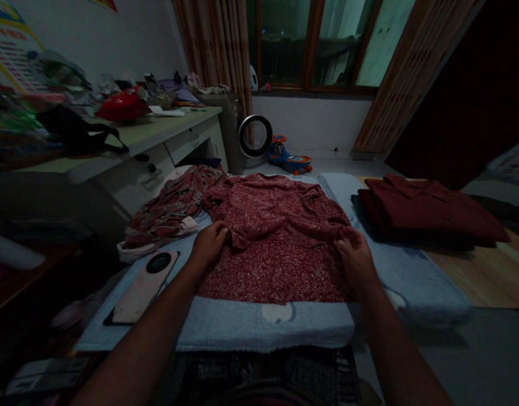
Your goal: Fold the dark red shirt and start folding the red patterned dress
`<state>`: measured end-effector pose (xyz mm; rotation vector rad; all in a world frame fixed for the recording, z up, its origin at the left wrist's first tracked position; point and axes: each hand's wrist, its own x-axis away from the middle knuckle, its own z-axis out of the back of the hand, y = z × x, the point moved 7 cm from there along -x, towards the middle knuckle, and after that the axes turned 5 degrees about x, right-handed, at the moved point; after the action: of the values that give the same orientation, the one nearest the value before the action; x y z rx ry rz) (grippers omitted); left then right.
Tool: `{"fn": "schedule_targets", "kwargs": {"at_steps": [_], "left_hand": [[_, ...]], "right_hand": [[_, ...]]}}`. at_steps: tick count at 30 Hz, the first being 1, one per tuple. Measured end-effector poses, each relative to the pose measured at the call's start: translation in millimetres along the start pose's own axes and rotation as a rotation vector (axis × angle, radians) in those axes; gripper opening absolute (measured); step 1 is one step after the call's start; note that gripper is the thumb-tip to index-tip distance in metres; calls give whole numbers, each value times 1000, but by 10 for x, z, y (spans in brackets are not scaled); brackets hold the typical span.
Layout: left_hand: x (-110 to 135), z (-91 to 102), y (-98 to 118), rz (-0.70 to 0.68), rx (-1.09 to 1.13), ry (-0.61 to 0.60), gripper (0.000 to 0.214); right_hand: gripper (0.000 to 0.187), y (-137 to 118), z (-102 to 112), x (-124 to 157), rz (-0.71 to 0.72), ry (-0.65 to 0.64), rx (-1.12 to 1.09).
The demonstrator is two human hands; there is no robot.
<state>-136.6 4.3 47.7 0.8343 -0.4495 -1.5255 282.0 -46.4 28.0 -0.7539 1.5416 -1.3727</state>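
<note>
A red shirt with a small pale print [276,270] lies spread on the light blue cloth [259,324] in front of me. My left hand [211,242] pinches the shirt's edge at its left side. On the opposite side, my right hand [354,251] grips the matching edge between thumb and fingers. Between the two hands the upper layer is slightly raised and rumpled, while the lower part lies flat. Left of the shirt is a crumpled patterned garment [174,206]. A phone with a round dark camera block [143,293] rests near my left forearm.
Folded dark red clothes [432,211] are stacked at the right, by a wooden board [491,273]. A cluttered desk [153,135] runs along the left. Beyond the cloth, a blue and orange ride-on toy [288,158] stands on the floor beside a round-framed appliance [254,138].
</note>
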Motion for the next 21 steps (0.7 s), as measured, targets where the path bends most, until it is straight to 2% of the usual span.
{"fn": "schedule_targets", "kwargs": {"at_steps": [3,5,8,11,13,15,21], "left_hand": [[113,35,59,-56,-172,173,30],[211,-48,184,-165,-221,187,28],[325,-296,342,-313,-335,20,23],[341,-482,322,-309,-462,-138,27],[301,-526,263,-276,-498,-178,28],[253,-531,221,-271,-507,-192,23],[240,-347,201,-306,-355,-120,23]], "right_hand": [[16,-71,-188,34,177,-179,434],[11,-61,-373,74,298,-333,716],[18,-10,-573,86,399,-430,1007],[24,28,-688,49,427,-433,1206],[23,39,-727,20,432,-441,1263],[24,25,-724,-9,440,-441,1229],[24,-162,-465,-49,421,-346,901]]}}
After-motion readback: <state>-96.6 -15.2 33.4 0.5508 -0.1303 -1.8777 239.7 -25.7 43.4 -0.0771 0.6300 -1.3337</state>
